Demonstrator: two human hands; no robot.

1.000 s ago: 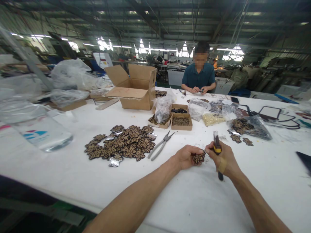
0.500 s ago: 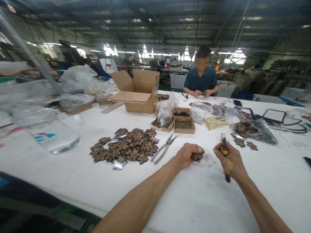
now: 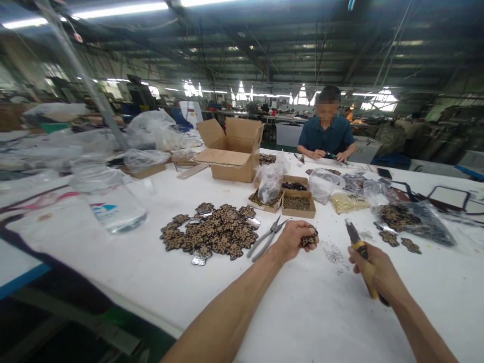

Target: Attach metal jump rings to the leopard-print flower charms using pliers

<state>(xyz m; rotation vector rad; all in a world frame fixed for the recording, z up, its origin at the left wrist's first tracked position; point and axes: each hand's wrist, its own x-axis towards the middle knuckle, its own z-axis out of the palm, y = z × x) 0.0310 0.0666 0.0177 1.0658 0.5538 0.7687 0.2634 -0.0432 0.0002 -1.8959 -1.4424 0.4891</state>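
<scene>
Between left fingers [image 3: 302, 231], seemingly: spotted patch [image 3: 309, 239].

Left hand [image 3: 295, 241] gripping a leopard patch [image 3: 308, 239] above the table [image 3: 302, 312]. Right hand [image 3: 372, 267] wrapped round yellow pliers [image 3: 358, 243], tips toward far edge. Loose rings [image 3: 335, 254] on tabletop between hands. Patch pile [image 3: 217, 232] back from near edge, grey pliers [image 3: 267, 239] just beside it, spread. Open carton [image 3: 234, 172] and parts trays [image 3: 298, 213] toward far edge. Jug [image 3: 117, 217] near left end. Co-worker [image 3: 323, 133] at far edge, forearms on table.
</scene>
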